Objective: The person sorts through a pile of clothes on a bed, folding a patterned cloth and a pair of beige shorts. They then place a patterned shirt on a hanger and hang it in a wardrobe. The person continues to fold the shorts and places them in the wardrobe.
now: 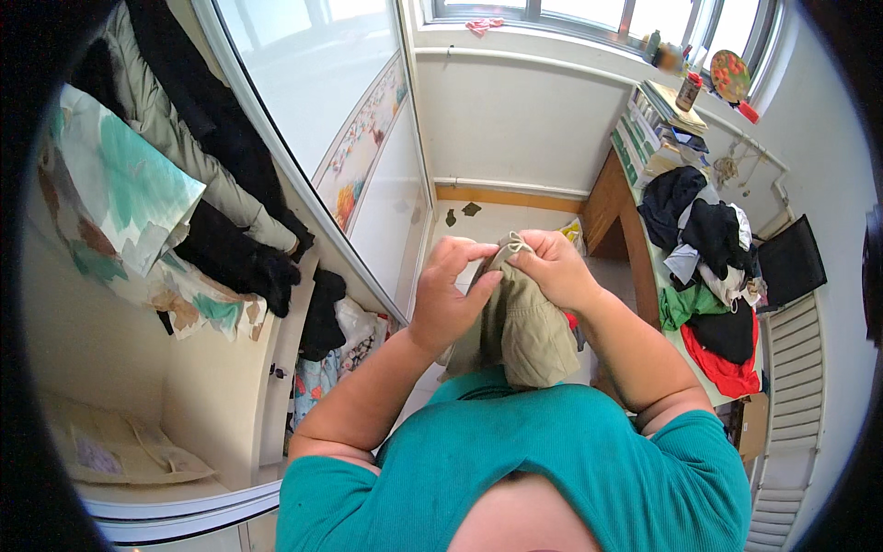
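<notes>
Khaki cloth trousers or a similar garment (pixel 538 331) hang bunched in front of my teal top. At the garment's upper edge is a thin pale cord (pixel 514 241), looped like a drawstring. My right hand (pixel 559 269) pinches this edge beside the cord between thumb and fingers. On the other side, my left hand (pixel 448 293) has its thumb and index fingertips at the same edge, gripping it lightly. The lower part of the garment falls towards my body, its end partly out of sight.
An open wardrobe (pixel 214 393) with hanging clothes and a sliding door (pixel 365 138) stands at left. At right, a desk (pixel 645 276) bears a heap of clothes (pixel 710 234), books and a bottle (pixel 688 92). A black chair back (pixel 793 265) is beyond it. Dark scraps (pixel 471 209) lie on the floor.
</notes>
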{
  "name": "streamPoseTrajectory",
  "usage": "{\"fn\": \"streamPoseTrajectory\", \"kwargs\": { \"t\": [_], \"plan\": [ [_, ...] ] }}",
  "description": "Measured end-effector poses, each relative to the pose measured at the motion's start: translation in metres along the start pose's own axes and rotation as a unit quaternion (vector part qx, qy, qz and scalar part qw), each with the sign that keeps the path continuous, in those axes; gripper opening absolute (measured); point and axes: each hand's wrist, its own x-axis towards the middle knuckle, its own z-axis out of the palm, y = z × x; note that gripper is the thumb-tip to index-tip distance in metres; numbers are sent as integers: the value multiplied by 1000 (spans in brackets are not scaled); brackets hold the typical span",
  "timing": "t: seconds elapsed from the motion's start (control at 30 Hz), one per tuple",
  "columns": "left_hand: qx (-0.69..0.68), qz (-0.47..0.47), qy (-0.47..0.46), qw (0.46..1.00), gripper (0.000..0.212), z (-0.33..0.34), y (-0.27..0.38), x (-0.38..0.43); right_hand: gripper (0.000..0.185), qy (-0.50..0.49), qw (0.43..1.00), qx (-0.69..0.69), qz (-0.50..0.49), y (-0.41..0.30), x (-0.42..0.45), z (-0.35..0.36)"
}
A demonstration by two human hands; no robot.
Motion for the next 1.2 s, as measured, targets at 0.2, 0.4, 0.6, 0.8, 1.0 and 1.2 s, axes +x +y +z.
{"fn": "streamPoseTrajectory", "kwargs": {
  "t": [0.2,0.4,0.6,0.8,1.0,1.2],
  "plan": [
    [8,40,57,998,17,7,-3,-5,11,-10,999,-50,-7,-4,-6,0],
    [-167,-134,79,974,5,15,-10,-24,13,-60,985,138,80,-4,-12,-9],
    [-309,-168,31,936,4,12,-11,-25,17,-12,980,162,111,2,-13,-12],
    [-246,-121,22,961,8,13,-12,-26,15,10,997,56,59,8,-11,-2],
    [-144,-65,6,987,12,13,-11,-21,11,-6,997,74,16,3,-7,8],
    [-98,-102,117,983,8,10,-20,-27,16,-5,996,94,3,2,-28,1]
  ]
}}
